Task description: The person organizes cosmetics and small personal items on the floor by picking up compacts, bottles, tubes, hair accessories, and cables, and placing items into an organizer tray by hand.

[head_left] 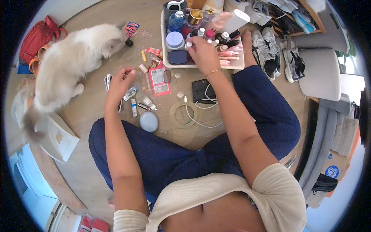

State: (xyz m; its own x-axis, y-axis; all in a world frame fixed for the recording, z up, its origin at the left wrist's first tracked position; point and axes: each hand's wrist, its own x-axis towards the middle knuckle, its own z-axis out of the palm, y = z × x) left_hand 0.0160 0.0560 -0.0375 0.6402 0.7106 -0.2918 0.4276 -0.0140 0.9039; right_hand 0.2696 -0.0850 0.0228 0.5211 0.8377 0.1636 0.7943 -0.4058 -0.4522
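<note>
My right hand reaches into a white tray crowded with bottles and cosmetics. Its fingers close around a small pale-capped bottle, mostly hidden. Beside it stand a lilac-lidded jar, a dark blue case and a blue bottle. My left hand hovers over the floor with loosely curved fingers and nothing visible in them. Near it lie a pink-framed packet, a pinkish tube, a small clear bottle and a round light-blue case.
A cream cat stands at the left, its head near a dark cap. A roll of tape, a white cable and a black flat piece lie before me. Shoes are at the right.
</note>
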